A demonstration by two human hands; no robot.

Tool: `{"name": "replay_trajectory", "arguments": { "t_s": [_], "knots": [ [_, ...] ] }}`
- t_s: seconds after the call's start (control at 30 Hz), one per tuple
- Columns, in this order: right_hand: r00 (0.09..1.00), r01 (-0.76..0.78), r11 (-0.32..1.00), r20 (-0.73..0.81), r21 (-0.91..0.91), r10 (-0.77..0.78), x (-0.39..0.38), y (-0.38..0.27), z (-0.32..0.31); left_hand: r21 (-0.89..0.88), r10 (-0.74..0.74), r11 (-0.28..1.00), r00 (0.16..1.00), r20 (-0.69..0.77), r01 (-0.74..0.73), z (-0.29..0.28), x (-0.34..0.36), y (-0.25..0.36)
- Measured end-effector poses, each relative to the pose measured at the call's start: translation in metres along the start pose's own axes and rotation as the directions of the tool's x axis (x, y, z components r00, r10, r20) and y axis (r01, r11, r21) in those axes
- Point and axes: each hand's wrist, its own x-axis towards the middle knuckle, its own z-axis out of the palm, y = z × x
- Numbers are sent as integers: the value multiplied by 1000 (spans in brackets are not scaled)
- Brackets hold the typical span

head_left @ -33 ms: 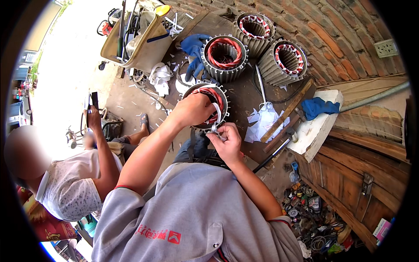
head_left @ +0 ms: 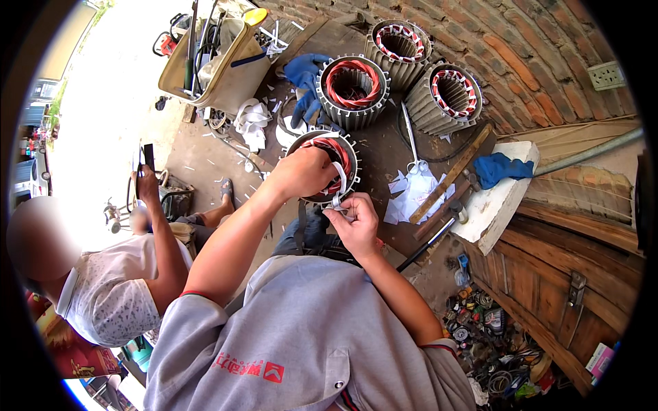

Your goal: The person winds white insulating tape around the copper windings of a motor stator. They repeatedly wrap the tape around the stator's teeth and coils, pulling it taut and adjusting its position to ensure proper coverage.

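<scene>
A motor stator [head_left: 356, 156] with a finned metal casing stands at the near edge of the bench, red windings [head_left: 337, 148] inside its ring. My left hand [head_left: 307, 171] is curled over its opening, against the windings; its fingertips are hidden, so what they grip is unclear. A white tape [head_left: 340, 179] loops from beside that hand over the stator's near rim. Just outside this rim, my right hand [head_left: 356, 222] pinches the tape between thumb and fingers. Behind it stands another stator [head_left: 352, 113] with bare red windings.
Two stators [head_left: 401, 65] [head_left: 445, 113] with white-bound windings stand by the brick wall. Scissors [head_left: 410, 133] lie near paper pieces [head_left: 418, 192]. A hammer [head_left: 458, 211], blue gloves [head_left: 305, 72] and a tool bin [head_left: 236, 68] surround the work. Another person [head_left: 123, 291] sits at left.
</scene>
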Motion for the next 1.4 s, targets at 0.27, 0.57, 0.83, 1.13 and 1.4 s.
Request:
{"name": "replay_trajectory", "arguments": {
  "t_s": [0.27,0.57,0.83,1.13,1.4],
  "knots": [
    [991,130,988,23,-78,-129,5,-4,0,104,-70,993,996,63,63,-3,2,2],
    [984,149,913,-32,-381,-174,53,-63,-27,-295,60,953,998,-23,-64,0,-4,-14],
    [921,372,540,230,-755,-313,64,-83,-12,-241,244,942,970,12,-234,-15,-5,-8],
    [911,412,577,304,-705,-279,65,-72,-9,153,249,933,889,384,-327,-46,3,9],
    [503,-849,489,595,202,627,100,-71,-36,-127,493,866,868,56,-484,-18,13,-18]
  ]
}}
